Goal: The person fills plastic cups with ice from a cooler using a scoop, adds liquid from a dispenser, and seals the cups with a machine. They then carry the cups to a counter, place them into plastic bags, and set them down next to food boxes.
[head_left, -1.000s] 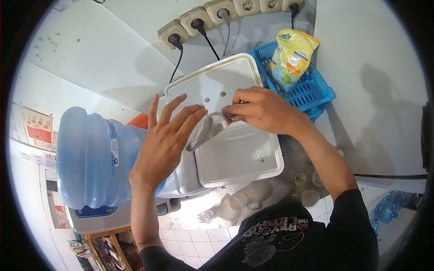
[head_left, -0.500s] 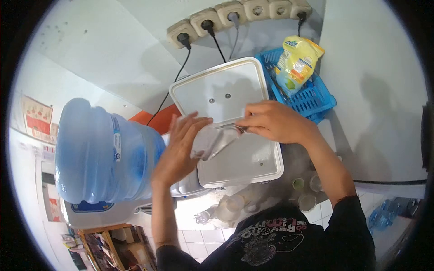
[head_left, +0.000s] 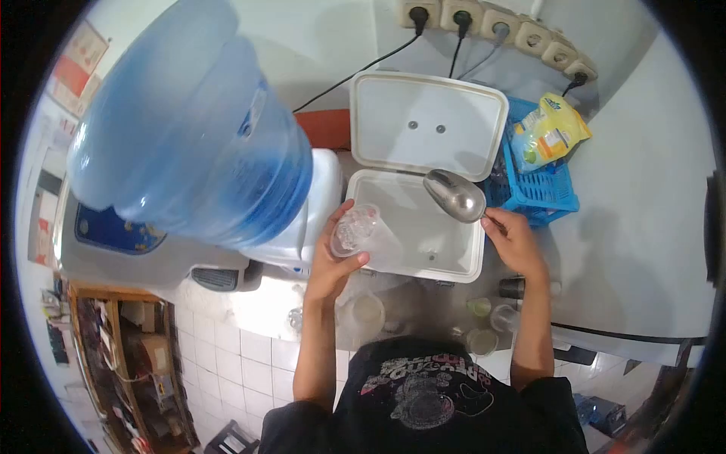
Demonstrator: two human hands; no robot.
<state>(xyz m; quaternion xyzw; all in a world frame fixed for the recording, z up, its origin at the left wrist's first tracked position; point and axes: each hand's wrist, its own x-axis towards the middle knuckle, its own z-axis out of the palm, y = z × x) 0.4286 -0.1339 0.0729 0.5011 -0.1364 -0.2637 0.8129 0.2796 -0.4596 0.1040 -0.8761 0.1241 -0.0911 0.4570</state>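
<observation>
My left hand is wrapped round a clear plastic cup, tilted with its mouth toward me. Ice pieces show inside it. The cup is above the left side of an open white cooler box. In my right hand is the handle of a metal ice scoop. Its bowl hangs over the box's back right corner and looks bare. Behind, the box's lid leans upright on its hinge side. The inside of the box is pale, with a drain hole near the front.
A big blue water bottle on a dispenser rises at the left. A blue basket holding a yellow pouch stands right of the box. Several cups, including a green one, sit along the counter's near edge. Plugged cords hang behind.
The scoop has moved right, away from the cup where it was tipped. My left hand has turned the cup, showing ice in its mouth. The view has shifted and turned.
</observation>
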